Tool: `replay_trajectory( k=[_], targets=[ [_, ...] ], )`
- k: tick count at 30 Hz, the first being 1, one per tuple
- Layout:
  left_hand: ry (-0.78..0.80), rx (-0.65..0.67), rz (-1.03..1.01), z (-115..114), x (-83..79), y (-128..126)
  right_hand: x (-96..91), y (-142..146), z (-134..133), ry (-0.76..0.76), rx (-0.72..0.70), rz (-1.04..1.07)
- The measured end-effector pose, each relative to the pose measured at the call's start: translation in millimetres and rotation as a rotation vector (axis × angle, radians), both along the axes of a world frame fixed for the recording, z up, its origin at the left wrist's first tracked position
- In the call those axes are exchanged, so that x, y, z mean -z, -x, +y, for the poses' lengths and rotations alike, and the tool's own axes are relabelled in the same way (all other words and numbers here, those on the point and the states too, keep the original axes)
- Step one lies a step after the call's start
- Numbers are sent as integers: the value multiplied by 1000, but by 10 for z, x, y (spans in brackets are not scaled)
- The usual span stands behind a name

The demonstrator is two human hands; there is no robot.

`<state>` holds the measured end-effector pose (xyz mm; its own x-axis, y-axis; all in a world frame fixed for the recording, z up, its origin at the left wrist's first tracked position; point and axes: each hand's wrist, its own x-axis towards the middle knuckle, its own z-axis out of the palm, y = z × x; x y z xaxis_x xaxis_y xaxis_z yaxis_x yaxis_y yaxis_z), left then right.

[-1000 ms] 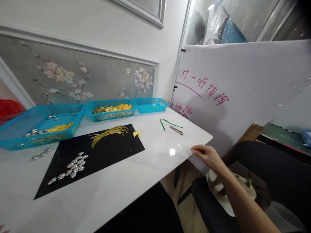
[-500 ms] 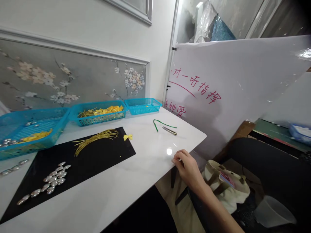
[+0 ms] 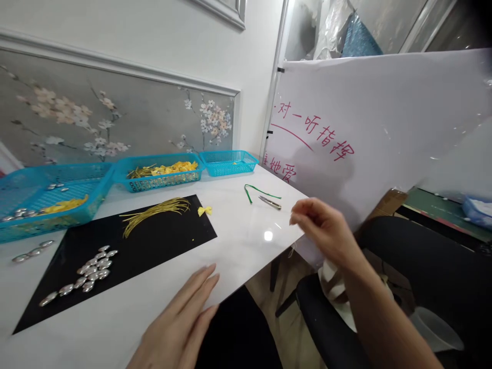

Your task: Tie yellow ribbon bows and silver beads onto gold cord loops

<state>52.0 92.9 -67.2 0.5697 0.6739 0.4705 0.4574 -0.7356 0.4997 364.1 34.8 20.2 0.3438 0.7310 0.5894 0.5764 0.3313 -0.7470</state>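
Observation:
My left hand [image 3: 180, 320] has come in at the bottom, over the front edge of the white table [image 3: 246, 246]. Its fingers are stretched out and hold nothing. At the table's right end, my right hand [image 3: 325, 230] is raised with thumb and fingertips pinched together; whatever they hold, if anything, is too small to see. Closest to it on the table lie small thread snips [image 3: 270, 203] and a bent green ribbon [image 3: 261, 191]. A yellow bow [image 3: 205, 210] sits at the edge of a black mat [image 3: 154, 251], which carries gold cords [image 3: 157, 210] and several silver beads [image 3: 94, 269].
Three blue baskets line the wall: one with silver beads and yellow pieces [image 3: 96, 197], one with yellow bows and cords [image 3: 163, 182], one farther right [image 3: 230, 169]. A black chair [image 3: 326, 312] and a pale bag [image 3: 334, 289] stand right of the table.
My left hand has entered from the bottom. My right hand has risen and moved right, away from the table's front edge. The view has shifted slightly.

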Motion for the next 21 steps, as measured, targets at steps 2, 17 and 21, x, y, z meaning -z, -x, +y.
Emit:
replay_trajectory(
  k=[2,17,21],
  targets=[
    [-248,17,172,85,93,-168,-296,-268,20,-64,53,-28],
    [646,1,-488,-121,-920,-527,-916,380,37,336,-677,-82],
    [1042,226,-628,-142,-1235,-701,-938,628,126,318,-685,-231]
  ],
)
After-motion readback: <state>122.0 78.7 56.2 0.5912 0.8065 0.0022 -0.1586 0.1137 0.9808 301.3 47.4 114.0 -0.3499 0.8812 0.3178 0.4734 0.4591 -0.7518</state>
